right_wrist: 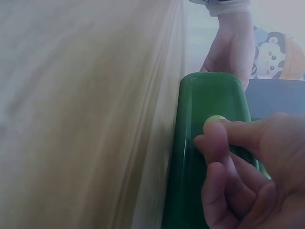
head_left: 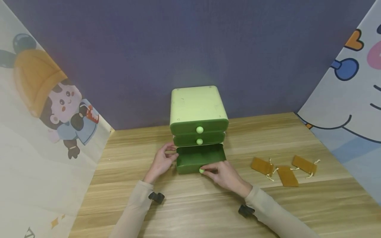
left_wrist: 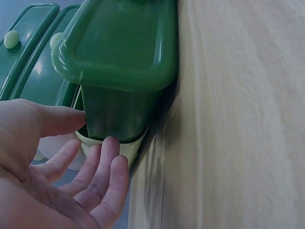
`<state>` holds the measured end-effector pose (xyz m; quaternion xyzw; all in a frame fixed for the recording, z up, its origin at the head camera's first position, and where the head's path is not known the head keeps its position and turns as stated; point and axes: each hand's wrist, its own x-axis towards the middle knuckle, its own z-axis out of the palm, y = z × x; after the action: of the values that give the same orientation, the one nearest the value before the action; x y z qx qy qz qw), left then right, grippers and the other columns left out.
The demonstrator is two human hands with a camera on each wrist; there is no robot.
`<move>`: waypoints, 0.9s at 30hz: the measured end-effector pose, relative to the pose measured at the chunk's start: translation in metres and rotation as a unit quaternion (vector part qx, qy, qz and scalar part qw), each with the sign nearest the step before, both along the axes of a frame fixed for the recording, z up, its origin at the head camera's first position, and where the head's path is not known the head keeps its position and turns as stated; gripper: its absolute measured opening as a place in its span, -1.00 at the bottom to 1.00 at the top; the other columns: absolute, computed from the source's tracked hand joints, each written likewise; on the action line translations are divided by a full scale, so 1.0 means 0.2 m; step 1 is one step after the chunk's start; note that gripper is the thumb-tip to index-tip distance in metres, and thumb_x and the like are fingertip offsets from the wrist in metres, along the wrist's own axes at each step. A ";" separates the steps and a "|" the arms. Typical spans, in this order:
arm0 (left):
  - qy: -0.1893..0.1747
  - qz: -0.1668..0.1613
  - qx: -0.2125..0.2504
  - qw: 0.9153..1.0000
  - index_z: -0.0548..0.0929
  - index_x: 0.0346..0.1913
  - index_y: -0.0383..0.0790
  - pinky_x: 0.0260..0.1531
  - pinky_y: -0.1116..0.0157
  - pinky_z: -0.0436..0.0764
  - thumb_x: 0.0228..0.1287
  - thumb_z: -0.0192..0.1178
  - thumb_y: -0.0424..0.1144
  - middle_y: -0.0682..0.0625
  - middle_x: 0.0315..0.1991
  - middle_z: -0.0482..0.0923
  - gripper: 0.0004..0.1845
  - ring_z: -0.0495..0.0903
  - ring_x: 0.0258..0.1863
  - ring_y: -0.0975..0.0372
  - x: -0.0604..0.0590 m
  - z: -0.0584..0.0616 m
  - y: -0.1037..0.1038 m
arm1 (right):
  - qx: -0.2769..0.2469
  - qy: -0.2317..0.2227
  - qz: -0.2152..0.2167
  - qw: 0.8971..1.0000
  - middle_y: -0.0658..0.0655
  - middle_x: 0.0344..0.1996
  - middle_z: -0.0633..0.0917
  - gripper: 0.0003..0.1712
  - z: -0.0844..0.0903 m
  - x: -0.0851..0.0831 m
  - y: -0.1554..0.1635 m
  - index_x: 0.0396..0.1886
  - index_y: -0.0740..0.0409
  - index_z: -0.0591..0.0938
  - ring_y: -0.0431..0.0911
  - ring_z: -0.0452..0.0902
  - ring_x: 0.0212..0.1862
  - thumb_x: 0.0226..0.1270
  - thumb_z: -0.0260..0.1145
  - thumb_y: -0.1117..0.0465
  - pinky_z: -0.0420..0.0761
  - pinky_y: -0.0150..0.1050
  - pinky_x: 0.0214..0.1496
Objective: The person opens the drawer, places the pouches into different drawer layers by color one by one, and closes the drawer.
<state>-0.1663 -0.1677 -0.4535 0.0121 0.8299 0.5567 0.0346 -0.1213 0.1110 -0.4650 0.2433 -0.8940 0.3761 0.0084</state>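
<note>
Nearest, two pale sleeves (head_left: 134,208) are extended over a wood-grained table (head_left: 184,208), and a small black device (head_left: 156,197) is worn at each wrist. The round, light green knob (head_left: 201,171) of the bottom drawer (head_left: 187,169) is pinched between the thumb and fingertips of the right hand (head_left: 227,177). The left hand (head_left: 161,162) is relaxed and nothing is grasped by it: its thumb is placed at the drawer's left side, its loosely bent fingers beside the cabinet's side; whether the cabinet is touched by them cannot be told. The dark green drawer is pulled out toward the person, and its inside is exposed from above. Well to its right, three brown pouches (head_left: 287,177) with pale drawstrings are laid near one another. Behind, the cabinet (head_left: 194,103) is topped in light green, and two more knobbed drawers (head_left: 184,127) are stacked above the open one. Farthest, a plain bluish wall (head_left: 190,43) is flanked by panels printed with cartoon figures (head_left: 66,102).
</note>
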 end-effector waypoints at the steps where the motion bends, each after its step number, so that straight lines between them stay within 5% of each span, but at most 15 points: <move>1: 0.001 0.000 -0.001 1.000 0.48 0.45 -0.33 -0.21 0.06 0.83 0.42 0.30 -0.43 -0.32 0.27 0.59 -0.43 0.68 0.11 -0.14 0.00 0.00 0.00 | 0.000 0.001 -0.001 1.000 0.07 -0.10 0.89 -0.79 0.00 0.00 0.00 -0.01 -0.07 0.88 -0.48 0.30 -0.73 0.41 0.52 0.13 0.36 -0.43 -0.66; 9: -0.007 0.002 0.005 1.000 0.48 0.46 -0.28 -0.26 0.13 0.82 0.42 0.31 -0.42 -0.30 0.27 0.59 -0.43 0.68 0.11 -0.10 0.00 0.00 0.00 | -0.004 0.001 0.009 1.000 0.12 -0.11 0.89 -0.79 0.01 0.03 0.00 -0.01 -0.03 0.88 -0.48 0.43 -0.74 0.40 0.53 0.16 0.42 -0.43 -0.69; 16: -0.003 0.000 0.001 1.000 0.47 0.47 -0.28 -0.23 0.14 0.82 0.43 0.31 -0.40 -0.29 0.27 0.60 -0.41 0.68 0.12 -0.11 -0.01 -0.01 0.00 | 0.009 0.029 0.010 0.999 0.04 -0.12 0.89 -0.80 0.01 0.05 0.00 -0.05 -0.06 0.89 -0.40 0.63 -0.37 0.36 0.56 0.16 0.55 -0.46 -0.48; 23: -0.008 -0.001 0.006 1.000 0.46 0.48 -0.27 -0.27 0.15 0.81 0.44 0.30 -0.40 -0.30 0.28 0.59 -0.41 0.68 0.12 -0.10 -0.01 -0.02 0.00 | 0.008 0.021 0.018 1.000 0.07 -0.10 0.89 -0.80 0.02 0.07 0.01 -0.04 -0.04 0.89 -0.43 0.53 -0.49 0.35 0.55 0.17 0.47 -0.46 -0.57; 27: -0.007 -0.001 0.005 1.000 0.47 0.48 -0.27 -0.26 0.15 0.81 0.43 0.30 -0.40 -0.30 0.27 0.59 -0.41 0.69 0.12 -0.10 -0.01 -0.02 0.00 | 0.009 0.027 0.021 0.999 0.04 -0.10 0.89 -0.80 0.02 0.09 0.01 -0.05 -0.04 0.89 -0.39 0.63 -0.37 0.36 0.55 0.16 0.60 -0.44 -0.44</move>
<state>-0.1687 -0.1686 -0.4571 0.0090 0.8266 0.5612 0.0413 -0.1042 0.1130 -0.4609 0.2726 -0.8914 0.3613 0.0224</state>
